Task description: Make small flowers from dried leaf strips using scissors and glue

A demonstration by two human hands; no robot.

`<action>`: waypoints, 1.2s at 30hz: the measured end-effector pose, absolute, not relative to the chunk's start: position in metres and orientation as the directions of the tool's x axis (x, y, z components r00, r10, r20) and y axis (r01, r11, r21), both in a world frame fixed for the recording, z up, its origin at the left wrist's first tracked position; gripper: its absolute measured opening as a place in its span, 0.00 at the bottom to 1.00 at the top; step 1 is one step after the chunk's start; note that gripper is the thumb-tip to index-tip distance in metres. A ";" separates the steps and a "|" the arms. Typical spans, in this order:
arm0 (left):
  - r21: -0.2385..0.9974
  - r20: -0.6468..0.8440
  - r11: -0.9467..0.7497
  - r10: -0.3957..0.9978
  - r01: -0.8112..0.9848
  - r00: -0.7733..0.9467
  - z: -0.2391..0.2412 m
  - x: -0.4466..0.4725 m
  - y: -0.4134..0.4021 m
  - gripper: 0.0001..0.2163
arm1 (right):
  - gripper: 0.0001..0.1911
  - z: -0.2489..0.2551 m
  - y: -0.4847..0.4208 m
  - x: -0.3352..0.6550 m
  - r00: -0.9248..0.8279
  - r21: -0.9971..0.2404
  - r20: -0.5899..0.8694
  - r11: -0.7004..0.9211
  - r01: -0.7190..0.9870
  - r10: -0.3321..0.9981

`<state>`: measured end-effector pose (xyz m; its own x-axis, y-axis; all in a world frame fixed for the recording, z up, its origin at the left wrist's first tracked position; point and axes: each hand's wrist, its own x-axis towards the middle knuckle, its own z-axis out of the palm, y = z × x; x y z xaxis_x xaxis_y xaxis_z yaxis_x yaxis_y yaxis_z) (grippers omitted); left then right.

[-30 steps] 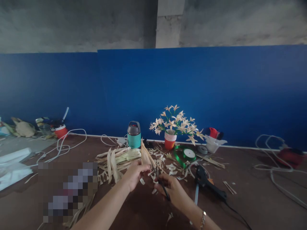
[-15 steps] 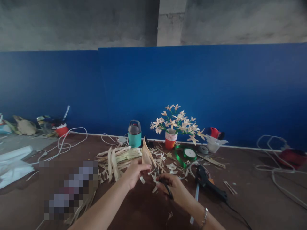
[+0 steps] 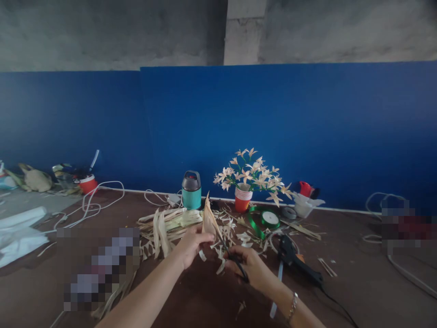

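My left hand [image 3: 191, 244] pinches a pale dried leaf strip [image 3: 207, 217] and holds it upright, its tip pointing up. My right hand [image 3: 248, 267] is closed round black-handled scissors [image 3: 235, 259], whose blades reach up to the strip's lower right edge. Small pale cuttings [image 3: 244, 238] lie scattered on the brown table [image 3: 341, 287] under and beyond both hands. A pile of dried leaf strips [image 3: 167, 224] lies just left of my left hand.
A black glue gun [image 3: 296, 262] with its cord lies right of my right hand. Behind stand a teal jar [image 3: 191, 190], a red cup of handmade pale flowers [image 3: 248, 180], green ribbon rolls [image 3: 268, 219] and a white cup [image 3: 302, 206]. White cables [image 3: 89, 205] trail at left; the blue wall panel [image 3: 273, 127] closes the back.
The leaf strip has risen slightly in my left hand. My right hand with the scissors has moved up and a little right along the strip's edge.
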<state>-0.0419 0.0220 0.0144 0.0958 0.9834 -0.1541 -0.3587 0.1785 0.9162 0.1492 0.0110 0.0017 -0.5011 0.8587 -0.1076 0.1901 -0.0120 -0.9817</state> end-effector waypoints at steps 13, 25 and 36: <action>0.884 -0.236 0.260 0.966 -0.387 0.111 0.016 -0.031 0.016 0.09 | 0.24 -0.001 0.008 0.140 -0.460 -0.991 -0.077 -0.019 0.130 0.885; 0.894 -0.217 0.256 0.966 -0.368 0.144 0.018 -0.034 0.016 0.08 | 0.25 0.003 0.009 0.143 -0.472 -0.986 -0.089 -0.010 0.167 0.877; 0.930 -0.198 0.216 0.976 -0.297 0.089 0.018 -0.036 0.017 0.09 | 0.22 0.008 0.010 0.149 -0.476 -0.977 -0.090 0.015 0.214 0.875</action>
